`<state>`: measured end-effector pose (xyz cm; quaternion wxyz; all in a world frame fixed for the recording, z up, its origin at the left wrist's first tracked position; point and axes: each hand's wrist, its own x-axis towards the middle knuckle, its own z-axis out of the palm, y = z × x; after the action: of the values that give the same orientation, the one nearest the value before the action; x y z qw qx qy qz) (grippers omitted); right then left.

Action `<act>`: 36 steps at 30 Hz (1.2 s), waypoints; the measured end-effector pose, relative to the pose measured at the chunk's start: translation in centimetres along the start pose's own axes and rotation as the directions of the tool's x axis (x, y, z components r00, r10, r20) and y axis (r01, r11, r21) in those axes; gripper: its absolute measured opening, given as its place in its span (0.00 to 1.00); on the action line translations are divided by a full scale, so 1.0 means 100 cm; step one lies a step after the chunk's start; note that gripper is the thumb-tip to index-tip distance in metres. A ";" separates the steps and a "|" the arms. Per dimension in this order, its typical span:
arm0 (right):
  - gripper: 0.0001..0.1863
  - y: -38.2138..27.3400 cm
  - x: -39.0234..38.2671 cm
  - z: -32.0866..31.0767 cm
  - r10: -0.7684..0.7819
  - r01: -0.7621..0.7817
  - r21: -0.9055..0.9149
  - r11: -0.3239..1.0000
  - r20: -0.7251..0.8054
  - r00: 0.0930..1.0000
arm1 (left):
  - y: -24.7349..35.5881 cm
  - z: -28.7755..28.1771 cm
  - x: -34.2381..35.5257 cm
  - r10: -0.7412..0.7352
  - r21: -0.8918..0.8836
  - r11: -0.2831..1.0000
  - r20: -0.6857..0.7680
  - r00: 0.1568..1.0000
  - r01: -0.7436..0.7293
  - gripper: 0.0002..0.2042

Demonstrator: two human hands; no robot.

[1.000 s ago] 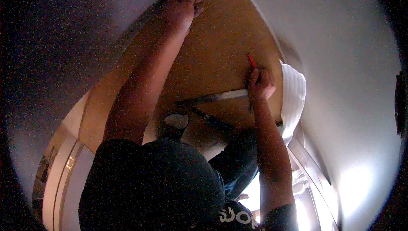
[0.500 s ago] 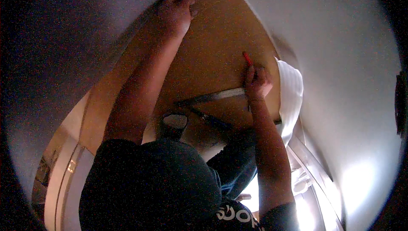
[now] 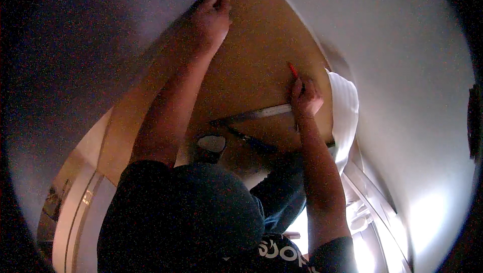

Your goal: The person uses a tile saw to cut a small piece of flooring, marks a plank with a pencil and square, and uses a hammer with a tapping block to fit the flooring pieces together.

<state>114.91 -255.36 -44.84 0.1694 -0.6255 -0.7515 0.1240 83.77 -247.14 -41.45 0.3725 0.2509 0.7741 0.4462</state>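
A large brown board [image 3: 251, 57] stands upright against a white wall. My left hand [image 3: 211, 19] is raised to its top edge, with the fingers curled over that edge. My right hand [image 3: 304, 97] is shut on a red pencil [image 3: 293, 70], whose tip touches the board's face near the right edge. A flat metal ruler [image 3: 256, 114] lies across the board just below and left of my right hand. I cannot tell whether that hand also steadies it.
A white ribbed sheet [image 3: 346, 117] sticks out behind the board's right edge. A small round white object [image 3: 211, 143] sits low in front of the board. My leg in blue jeans [image 3: 279, 197] is below. Pale door framing [image 3: 75, 207] runs along the lower left.
Almost nothing differs. The pencil tip has crept slightly left on the board, and both hands keep their places.
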 end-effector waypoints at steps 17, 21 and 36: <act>0.09 -0.008 0.003 -0.005 0.027 -0.025 -0.031 0.999 0.091 0.995 | -0.011 -0.022 0.005 0.426 0.137 0.893 0.050 0.904 -0.428 0.13; 0.10 -0.010 0.002 -0.028 0.160 -0.161 -0.002 0.987 0.108 0.981 | 0.062 -0.031 -0.059 0.375 -0.293 0.907 0.240 0.895 -0.302 0.09; 0.10 -0.160 0.016 -0.256 -0.022 -0.214 0.870 0.445 0.249 0.968 | 0.176 -0.072 -0.226 0.464 -0.260 0.886 0.505 0.728 -0.384 0.06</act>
<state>110.81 -257.41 -14.96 0.3786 -0.4671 -0.5515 0.5782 92.45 -258.72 -15.69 0.4848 0.5131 0.5214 0.4794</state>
